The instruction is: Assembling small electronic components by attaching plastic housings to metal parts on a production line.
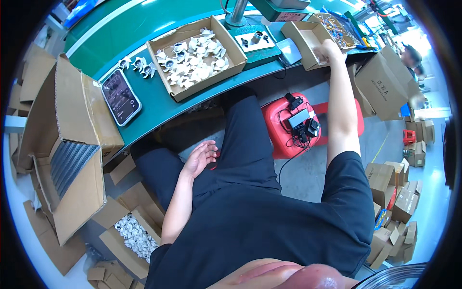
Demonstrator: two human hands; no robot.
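Observation:
My left hand (201, 158) hovers over or lies on my thigh, palm turned inward, fingers slightly curled and apart, with nothing in it. My right arm stretches far forward, and my right hand (330, 50) is at the near right side of a small open cardboard box (294, 34) on the bench. Its fingers are bent together and point down into the box; whatever they hold is hidden. Left of that box stands a press base with a metal fixture (257, 36). A shallow cardboard box (174, 91) holds many white fan impellers (197, 55).
A few loose impellers (139, 64) and a phone (121, 98) lie on the green bench (149, 113). A red stool (276, 130) carries cables and adapters. Large cartons (86, 178) flank me at left, with a box of white parts (135, 236) below. More cartons (382, 180) stand right.

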